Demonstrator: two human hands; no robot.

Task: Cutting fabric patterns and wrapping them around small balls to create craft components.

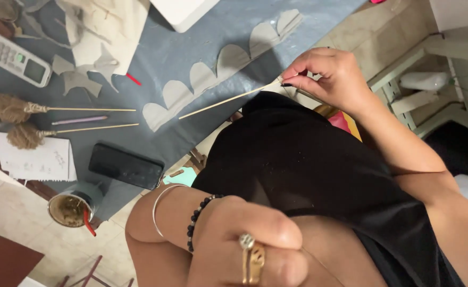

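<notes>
My right hand (327, 74) pinches the near end of a thin wooden stick (228, 101) between thumb and fingertips. The stick slants down and left over a grey scalloped paper strip (218, 66) on the grey-blue sheet (170, 53). My left hand (244, 247) is a closed fist close to the camera, with a gold ring on one finger. A thin bangle and a black bead bracelet sit on its wrist. I see nothing in that fist. Black clothing (308, 159) lies between the two hands.
Two sticks with twine-wrapped heads (10, 108) (24, 135) lie at left beside a purple pen (80, 120). Near them are a white remote (13, 56), a written note (34, 159), a black phone (126, 166) and a cup with a red straw (70, 209). White shelving (431, 85) stands at right.
</notes>
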